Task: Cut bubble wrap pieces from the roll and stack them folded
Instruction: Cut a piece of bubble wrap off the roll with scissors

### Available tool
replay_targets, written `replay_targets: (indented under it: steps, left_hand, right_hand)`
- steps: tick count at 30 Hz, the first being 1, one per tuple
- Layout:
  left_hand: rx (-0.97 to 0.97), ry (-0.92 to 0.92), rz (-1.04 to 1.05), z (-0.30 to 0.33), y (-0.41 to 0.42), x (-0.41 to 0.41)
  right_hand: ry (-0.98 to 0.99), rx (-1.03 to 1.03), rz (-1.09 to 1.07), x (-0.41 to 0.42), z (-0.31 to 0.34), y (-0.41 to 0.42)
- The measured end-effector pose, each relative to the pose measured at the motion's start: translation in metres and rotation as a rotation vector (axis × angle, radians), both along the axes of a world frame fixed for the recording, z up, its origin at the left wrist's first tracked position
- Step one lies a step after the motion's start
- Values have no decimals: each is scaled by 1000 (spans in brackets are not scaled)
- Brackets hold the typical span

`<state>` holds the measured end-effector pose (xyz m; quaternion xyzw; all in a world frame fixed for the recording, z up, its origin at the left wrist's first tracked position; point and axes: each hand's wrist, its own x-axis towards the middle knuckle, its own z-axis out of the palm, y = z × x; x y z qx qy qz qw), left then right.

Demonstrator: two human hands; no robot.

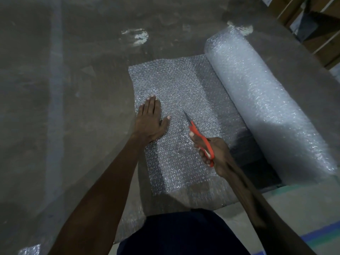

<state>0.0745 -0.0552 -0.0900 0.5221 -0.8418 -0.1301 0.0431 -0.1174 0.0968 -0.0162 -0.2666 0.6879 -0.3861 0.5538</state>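
Note:
A thick roll of bubble wrap [266, 100] lies on the floor at the right. A sheet of bubble wrap [176, 85] runs out from it to the left and lies flat. My left hand [150, 120] presses flat on the sheet near its left edge, fingers straight. My right hand [213, 153] grips orange-handled scissors [200, 138]. Their blades look closed and point up and left, over the sheet's middle. The sheet's near end runs under my dark-clothed knee.
The concrete floor [73, 89] stretches away to the left and the back, with a pale painted stripe [55, 89] on it. Cardboard boxes [312, 24] stand at the top right. Another bit of bubble wrap [29, 251] shows at the bottom left corner.

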Motion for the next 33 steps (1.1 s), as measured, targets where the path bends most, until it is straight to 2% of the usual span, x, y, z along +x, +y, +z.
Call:
replay_targets:
  steps: [12,17,25,33]
  left_hand:
    - [9,2,5,1,1,-1]
    - [3,-1,5,0,0,0]
    - [9,8,10,1,1,-1]
    - [1,10,9,0,0,-1]
  right_hand:
    - [-57,-8,-67,-3,-7,-13]
    - [-39,-9,-11,-3,-11,-17]
    - [-85,-3,-51,0,-8,-23]
    - [-45,4,-15,-4,-9,-29]
